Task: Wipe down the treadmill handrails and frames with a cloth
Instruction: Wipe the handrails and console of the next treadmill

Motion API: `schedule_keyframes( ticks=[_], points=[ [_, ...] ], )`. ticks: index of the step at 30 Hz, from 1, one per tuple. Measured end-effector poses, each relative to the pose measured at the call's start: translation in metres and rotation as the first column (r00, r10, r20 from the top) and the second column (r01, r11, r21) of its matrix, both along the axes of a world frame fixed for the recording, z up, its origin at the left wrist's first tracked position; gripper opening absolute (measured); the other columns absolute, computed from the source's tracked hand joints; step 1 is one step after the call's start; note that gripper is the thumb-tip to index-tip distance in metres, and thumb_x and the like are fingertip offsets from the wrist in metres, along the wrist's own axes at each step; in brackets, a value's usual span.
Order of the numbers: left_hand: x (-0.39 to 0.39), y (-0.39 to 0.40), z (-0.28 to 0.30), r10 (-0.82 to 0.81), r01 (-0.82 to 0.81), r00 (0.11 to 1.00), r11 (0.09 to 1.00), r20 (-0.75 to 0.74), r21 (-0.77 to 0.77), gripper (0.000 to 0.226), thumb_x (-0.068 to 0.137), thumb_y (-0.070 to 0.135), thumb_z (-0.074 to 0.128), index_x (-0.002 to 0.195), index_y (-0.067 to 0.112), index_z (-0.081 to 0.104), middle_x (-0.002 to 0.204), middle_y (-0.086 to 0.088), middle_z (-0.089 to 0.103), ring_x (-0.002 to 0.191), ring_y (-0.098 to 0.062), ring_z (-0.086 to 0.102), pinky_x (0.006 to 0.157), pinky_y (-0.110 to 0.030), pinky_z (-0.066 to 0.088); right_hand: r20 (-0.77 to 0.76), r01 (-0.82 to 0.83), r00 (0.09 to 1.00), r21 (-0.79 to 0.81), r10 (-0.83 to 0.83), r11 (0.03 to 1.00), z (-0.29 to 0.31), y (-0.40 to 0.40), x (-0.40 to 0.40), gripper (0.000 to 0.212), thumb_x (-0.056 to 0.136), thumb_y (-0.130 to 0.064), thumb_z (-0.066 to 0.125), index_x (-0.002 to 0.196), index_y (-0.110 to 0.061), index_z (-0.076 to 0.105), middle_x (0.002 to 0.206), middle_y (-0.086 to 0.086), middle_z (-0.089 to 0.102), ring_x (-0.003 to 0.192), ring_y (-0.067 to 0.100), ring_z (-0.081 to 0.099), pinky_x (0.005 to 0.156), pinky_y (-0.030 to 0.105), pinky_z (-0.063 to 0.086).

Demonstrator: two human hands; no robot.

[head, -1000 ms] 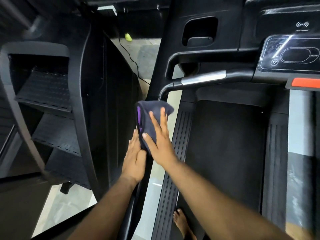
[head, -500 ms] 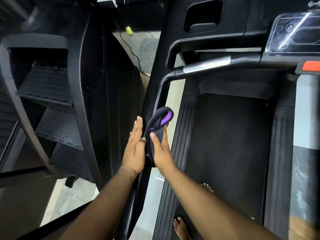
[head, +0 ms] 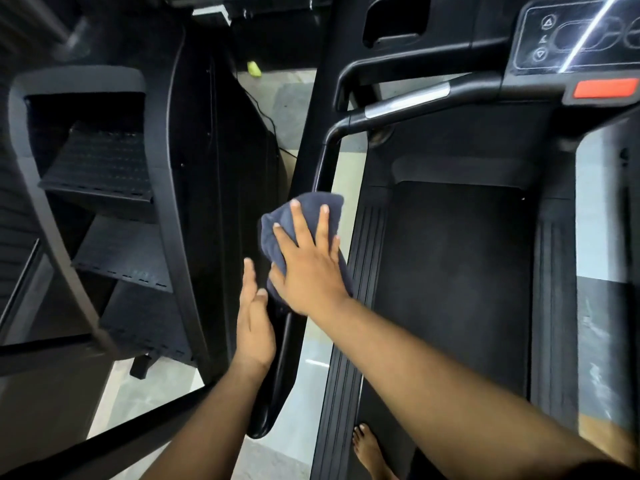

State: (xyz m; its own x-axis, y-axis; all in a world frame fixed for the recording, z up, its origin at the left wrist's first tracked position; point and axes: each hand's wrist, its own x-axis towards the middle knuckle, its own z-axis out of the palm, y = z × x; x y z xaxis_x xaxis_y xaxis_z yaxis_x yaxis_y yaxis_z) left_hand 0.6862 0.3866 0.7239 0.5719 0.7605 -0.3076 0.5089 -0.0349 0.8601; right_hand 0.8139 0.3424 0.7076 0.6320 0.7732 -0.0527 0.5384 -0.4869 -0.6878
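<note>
Right hand lies flat on the dark blue cloth, fingers straight and spread, pressing it onto the treadmill's left handrail; grip not curled round anything. The cloth covers the rail where the hand sits, so contact beneath is hidden. Left hand rests against the outer side of the same rail, just below the cloth, fingers straight, holding nothing. The rail's lower end shows past the left wrist. Console panel and red stop tab are cut off at the right edge. One bare foot stands on the belt, partly cut off. Left machine dark, detail hard to read.
</note>
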Motion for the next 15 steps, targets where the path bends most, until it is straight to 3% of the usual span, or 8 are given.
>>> schedule_keyframes(
  ticks=[3, 5, 7, 9, 11, 13, 15],
  points=[
    [-0.012, -0.004, -0.004, -0.098, 0.109, 0.988, 0.99, -0.117, 0.094, 0.073, 0.095, 0.047, 0.028, 0.163, 0.026, 0.014, 0.17, 0.012, 0.014, 0.154, 0.005, 0.012, 0.13, -0.037, 0.013, 0.095, 0.025, 0.995, -0.138, -0.012, 0.99, 0.01, 0.029, 0.023, 0.069, 0.086, -0.045, 0.06, 0.152, -0.03, 0.046, 0.172, -0.005, -0.006, 0.15, 0.041, -0.031, 0.116, 0.076, 0.01],
    [-0.008, -0.01, 0.0, -0.158, 0.182, 0.975, 0.972, -0.154, 0.15, 0.077, 0.094, 0.052, 0.025, 0.164, 0.024, 0.011, 0.171, 0.011, 0.011, 0.156, 0.002, 0.009, 0.13, -0.039, 0.011, 0.069, 0.059, 0.996, -0.016, -0.058, 0.998, 0.0, 0.019, 0.012, 0.066, 0.088, -0.043, 0.06, 0.151, -0.029, 0.048, 0.173, -0.004, 0.0, 0.153, 0.038, -0.026, 0.118, 0.07, 0.017],
    [-0.01, -0.014, 0.001, -0.213, 0.24, 0.965, 0.954, -0.155, 0.179, 0.079, 0.094, 0.055, 0.024, 0.164, 0.022, 0.011, 0.171, 0.009, 0.011, 0.157, -0.002, 0.009, 0.13, -0.043, 0.012, -0.172, 0.149, 0.979, 0.269, -0.105, 0.951, -0.014, -0.01, -0.021, 0.065, 0.096, -0.034, 0.061, 0.157, -0.027, 0.04, 0.173, -0.005, -0.002, 0.157, 0.029, -0.018, 0.124, 0.059, 0.021],
    [-0.015, -0.011, -0.003, -0.258, 0.281, 0.956, 0.939, -0.139, 0.196, 0.077, 0.096, 0.055, 0.026, 0.165, 0.024, 0.012, 0.172, 0.009, 0.014, 0.157, -0.003, 0.012, 0.129, -0.047, 0.014, -0.456, 0.314, 0.886, 0.449, -0.087, 0.837, -0.026, -0.032, -0.057, 0.069, 0.102, -0.031, 0.058, 0.162, -0.035, 0.024, 0.173, -0.009, -0.009, 0.159, 0.017, -0.011, 0.128, 0.052, 0.017],
    [-0.019, -0.006, -0.009, -0.288, 0.307, 0.95, 0.931, -0.119, 0.195, 0.073, 0.099, 0.056, 0.028, 0.165, 0.029, 0.012, 0.171, 0.012, 0.018, 0.157, -0.005, 0.015, 0.129, -0.05, 0.016, -0.613, 0.419, 0.789, 0.478, -0.048, 0.772, -0.033, -0.025, -0.056, 0.076, 0.099, -0.038, 0.057, 0.158, -0.053, 0.011, 0.172, -0.012, -0.008, 0.158, 0.011, -0.008, 0.129, 0.052, 0.012],
    [-0.02, -0.003, -0.014, -0.296, 0.314, 0.948, 0.93, -0.118, 0.193, 0.072, 0.099, 0.06, 0.028, 0.164, 0.034, 0.012, 0.171, 0.012, 0.019, 0.157, -0.007, 0.015, 0.129, -0.05, 0.016, -0.753, 0.533, 0.657, 0.426, -0.039, 0.731, -0.039, 0.001, -0.019, 0.081, 0.091, -0.049, 0.06, 0.152, -0.066, 0.009, 0.173, -0.012, 0.002, 0.159, 0.014, 0.002, 0.127, 0.056, 0.016],
    [-0.021, -0.004, -0.013, -0.3, 0.325, 0.943, 0.924, -0.145, 0.204, 0.073, 0.098, 0.064, 0.027, 0.164, 0.037, 0.012, 0.171, 0.016, 0.015, 0.157, -0.002, 0.012, 0.129, -0.048, 0.015, -0.854, 0.64, 0.515, 0.323, -0.077, 0.698, -0.044, 0.024, 0.034, 0.089, 0.08, -0.06, 0.063, 0.155, -0.061, 0.015, 0.169, -0.007, 0.022, 0.155, 0.021, 0.025, 0.124, 0.056, 0.026]
  ],
)
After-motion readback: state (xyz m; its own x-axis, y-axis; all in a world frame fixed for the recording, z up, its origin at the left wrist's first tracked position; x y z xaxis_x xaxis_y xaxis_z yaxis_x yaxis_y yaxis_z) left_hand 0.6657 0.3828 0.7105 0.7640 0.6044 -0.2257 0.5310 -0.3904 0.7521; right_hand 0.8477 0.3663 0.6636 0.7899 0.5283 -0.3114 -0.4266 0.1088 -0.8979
